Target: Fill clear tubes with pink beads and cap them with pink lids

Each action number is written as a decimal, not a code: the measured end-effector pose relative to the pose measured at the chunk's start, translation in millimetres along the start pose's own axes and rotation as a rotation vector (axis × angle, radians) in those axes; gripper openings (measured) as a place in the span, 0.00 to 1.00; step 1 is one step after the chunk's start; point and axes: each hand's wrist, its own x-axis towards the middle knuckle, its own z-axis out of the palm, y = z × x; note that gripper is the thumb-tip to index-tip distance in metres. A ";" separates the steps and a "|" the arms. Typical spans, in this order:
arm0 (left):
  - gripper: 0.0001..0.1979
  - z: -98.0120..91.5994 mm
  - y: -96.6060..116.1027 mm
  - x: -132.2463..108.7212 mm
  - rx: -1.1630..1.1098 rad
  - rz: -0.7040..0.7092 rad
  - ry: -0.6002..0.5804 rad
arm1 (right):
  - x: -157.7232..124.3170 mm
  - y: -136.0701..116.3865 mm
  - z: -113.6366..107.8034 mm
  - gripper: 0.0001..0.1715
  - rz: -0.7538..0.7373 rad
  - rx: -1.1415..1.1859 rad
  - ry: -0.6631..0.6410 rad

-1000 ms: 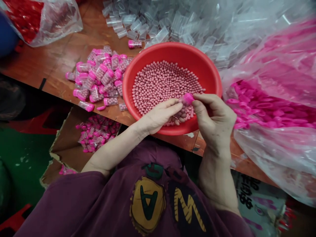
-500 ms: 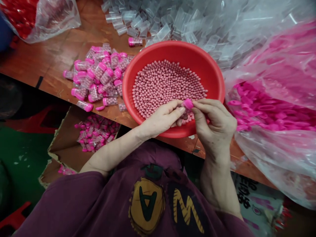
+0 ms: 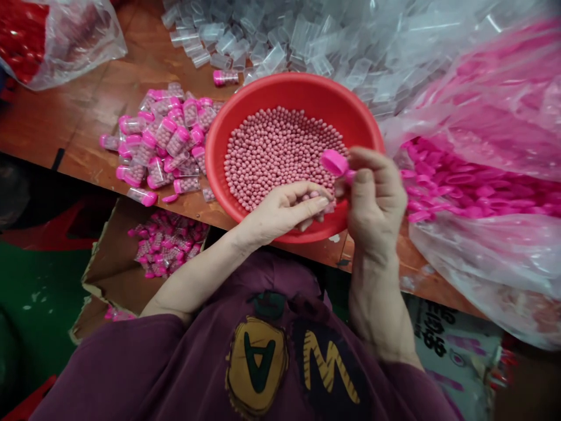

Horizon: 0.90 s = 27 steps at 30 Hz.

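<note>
My left hand (image 3: 291,210) is wrapped round a clear vial of pink beads (image 3: 316,202), partly hidden by the fingers, over the near edge of a red bowl (image 3: 372,126). Just right of it and higher, my right hand (image 3: 376,193) pinches a bright pink cap (image 3: 333,162), apart from the vial. Small pink beads (image 3: 272,158) lie in the bowl. Left of the bowl, filled vials with pink caps (image 3: 166,137) are heaped on the wooden table (image 3: 94,111).
Clear vials (image 3: 280,44) are piled behind the bowl. A plastic bag of pink caps (image 3: 464,181) lies at the right, and a bag of red pieces (image 3: 21,41) at the far left. Below the table edge, a cardboard box (image 3: 116,251) holds more filled vials.
My right hand has moved up and away from my left, with the pink cap now separate from the vial. The view has shifted slightly, moving the bowl and heap leftward.
</note>
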 end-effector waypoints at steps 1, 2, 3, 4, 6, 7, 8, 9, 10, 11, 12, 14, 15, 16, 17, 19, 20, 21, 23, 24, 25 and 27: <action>0.28 0.4 -0.7 0.2 0.001 0.000 -0.004 | 1.7 0.5 2.5 0.23 -0.008 -0.002 -0.007; 0.28 0.7 -1.4 0.6 0.001 0.001 -0.001 | 2.9 0.5 4.7 0.22 -0.021 0.001 -0.012; 0.29 0.7 -2.2 1.2 -0.002 0.005 0.007 | 3.6 0.4 6.2 0.20 -0.034 0.011 -0.002; 0.28 0.4 -2.9 1.9 -0.008 0.009 0.015 | 3.8 0.0 6.6 0.19 -0.039 0.026 0.015; 0.28 -1.0 -3.7 3.1 -0.034 0.018 0.035 | 3.6 -1.2 3.6 0.17 -0.028 0.059 0.056; 0.27 -2.0 -3.5 3.5 -0.052 0.020 0.049 | 3.3 -2.2 0.4 0.17 -0.024 0.068 0.049; 0.27 -2.9 -3.1 3.7 -0.069 0.019 0.063 | 3.1 -3.7 -3.5 0.17 -0.030 0.069 0.018; 0.27 -3.8 -2.5 3.6 -0.085 0.017 0.076 | 3.0 -5.6 -7.6 0.17 -0.047 0.062 -0.027; 0.27 -4.4 -1.7 3.5 -0.097 0.014 0.082 | 2.9 -7.9 -11.6 0.16 -0.071 0.050 -0.078; 0.27 -4.8 -1.0 3.2 -0.105 0.011 0.082 | 3.0 -10.5 -14.9 0.15 -0.100 0.034 -0.119; 0.27 -5.0 -0.6 3.0 -0.112 0.008 0.076 | 3.2 -13.2 -17.5 0.14 -0.127 0.017 -0.141; 0.27 -4.8 -0.9 2.9 -0.134 0.011 0.056 | 3.9 -18.3 -20.4 0.12 -0.159 -0.014 -0.128; 0.26 -4.7 -1.7 3.0 -0.145 0.015 0.046 | 4.2 -20.6 -21.0 0.11 -0.170 -0.034 -0.108; 0.25 -4.6 -2.9 3.3 -0.152 0.020 0.040 | 4.5 -22.6 -21.2 0.10 -0.182 -0.061 -0.098; 0.24 -4.6 -4.4 3.6 -0.158 0.027 0.036 | 4.7 -24.2 -21.1 0.10 -0.193 -0.097 -0.095; 0.21 -5.0 -7.6 4.2 -0.164 0.037 0.037 | 4.3 -25.7 -19.6 0.11 -0.218 -0.161 -0.097; 0.21 -5.1 -8.9 4.4 -0.163 0.042 0.039 | 3.5 -25.6 -17.8 0.11 -0.233 -0.178 -0.096; 0.20 -5.2 -9.9 4.5 -0.161 0.046 0.043 | 2.2 -25.0 -15.1 0.10 -0.246 -0.182 -0.088; 0.20 -4.7 -10.7 4.5 -0.149 0.061 0.049 | -1.8 -23.3 -6.6 0.09 -0.253 -0.165 -0.030; 0.20 -4.2 -10.6 4.4 -0.141 0.071 0.055 | -4.3 -22.7 -1.3 0.08 -0.239 -0.145 0.016; 0.19 -3.5 -10.3 4.2 -0.135 0.081 0.065 | -7.0 -22.7 4.2 0.08 -0.206 -0.119 0.066; 0.18 -1.9 -9.3 4.0 -0.130 0.094 0.087 | -11.6 -24.3 13.7 0.09 -0.111 -0.066 0.144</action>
